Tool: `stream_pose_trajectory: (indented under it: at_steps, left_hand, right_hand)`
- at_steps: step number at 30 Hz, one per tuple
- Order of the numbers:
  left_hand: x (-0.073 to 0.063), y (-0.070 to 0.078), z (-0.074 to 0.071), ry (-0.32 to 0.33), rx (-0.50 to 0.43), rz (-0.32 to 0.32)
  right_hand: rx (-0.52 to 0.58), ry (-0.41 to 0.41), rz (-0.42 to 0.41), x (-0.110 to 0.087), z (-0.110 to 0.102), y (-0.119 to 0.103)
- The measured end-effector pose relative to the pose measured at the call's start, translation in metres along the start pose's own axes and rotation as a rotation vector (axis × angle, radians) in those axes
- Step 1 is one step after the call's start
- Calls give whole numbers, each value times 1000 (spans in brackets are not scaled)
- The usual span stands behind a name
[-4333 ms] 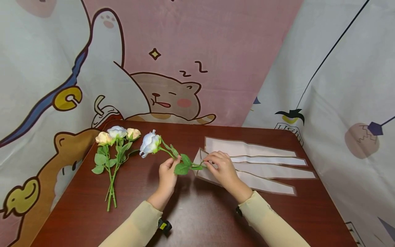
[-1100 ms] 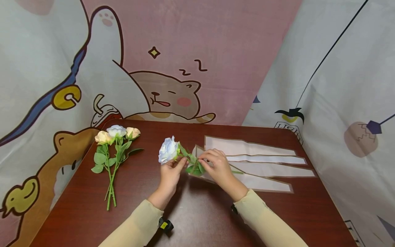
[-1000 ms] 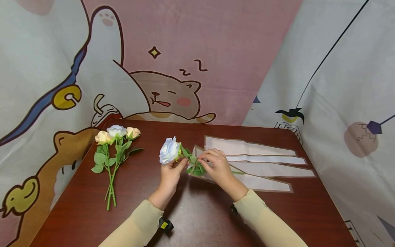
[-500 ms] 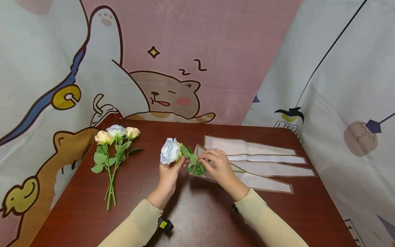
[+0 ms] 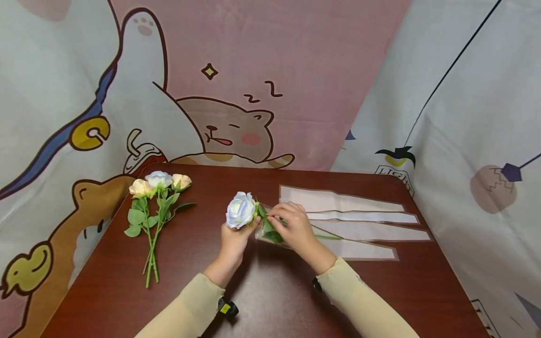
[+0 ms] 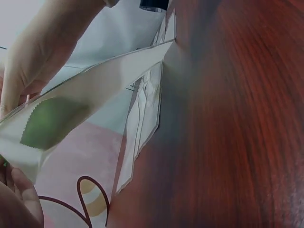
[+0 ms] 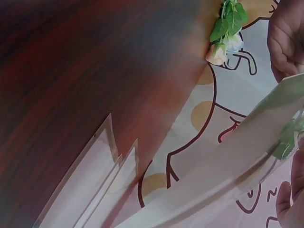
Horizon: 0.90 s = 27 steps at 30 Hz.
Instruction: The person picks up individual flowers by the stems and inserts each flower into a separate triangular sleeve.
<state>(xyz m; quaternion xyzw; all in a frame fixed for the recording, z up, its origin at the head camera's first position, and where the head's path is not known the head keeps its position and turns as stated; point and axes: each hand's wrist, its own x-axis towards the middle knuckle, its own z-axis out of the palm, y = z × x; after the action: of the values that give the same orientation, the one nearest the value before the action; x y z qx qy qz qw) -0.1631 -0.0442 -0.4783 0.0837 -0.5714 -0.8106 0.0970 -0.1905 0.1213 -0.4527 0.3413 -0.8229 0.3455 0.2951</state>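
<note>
In the left hand (image 5: pixel 234 243) a pale blue rose (image 5: pixel 241 210) is held near its top, probably light, soft-petalled and best gripped by the stem (image 5: pixel 327 237), which is enclosed by a wrapping sleeve (image 5: pixel 372 252) pinched by the right hand (image 5: pixel 295 227) over the tabletop (image 5: pixel 270 300).

A dark reddish-brown, wood-grained counter (image 5: pixel 262 300) bears two long-stemmed, green-leaved cream roses (image 5: pixel 141 188) and one pale-blue rose (image 5: pixel 158 179) together on the left, and flat, tapering, brown-bordered white sleeves (image 5: pixel 344 201) on the right.
</note>
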Motion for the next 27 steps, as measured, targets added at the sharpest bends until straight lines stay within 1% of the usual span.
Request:
stream_pose_trajectory:
  at_steps: [4,7,8,9,11,13,15,16,18,20,24,27]
  left_hand:
    - [1,2,-3,-13,172,47]
    - [2,5,-7,-10,352,99]
    - [2,7,-9,-17,387,112]
    - [1,14,-8,-22,412,117]
    - [1,18,-11,-25,445,120]
    - [1,22,-13,-33,432,108]
    - [0,25,-14,-52,360,110]
    - [1,22,-16,-59,335,121]
    - [-1,25,-17,-79,292,146]
    - [-2,26,-19,-99,268,179]
    - [-4,28,-23,-110,335,243]
    - [-5,29,-25,-140,374,284]
  right_hand:
    - [-22,11,8,0,-2,1]
    - [-39,19,21,-1,-4,3]
    - [-42,21,29,-1,-5,4]
    - [-47,21,37,-1,-6,4]
    - [-51,23,54,0,-8,4]
    - [-53,23,70,0,-9,4]
    - [-53,22,78,0,-10,4]
    - [-52,21,82,0,-10,4]
    - [-53,17,88,0,-11,5]
    - [-54,14,95,0,-11,5]
    - [-50,19,106,1,-11,6]
    - [-48,23,106,2,-11,6]
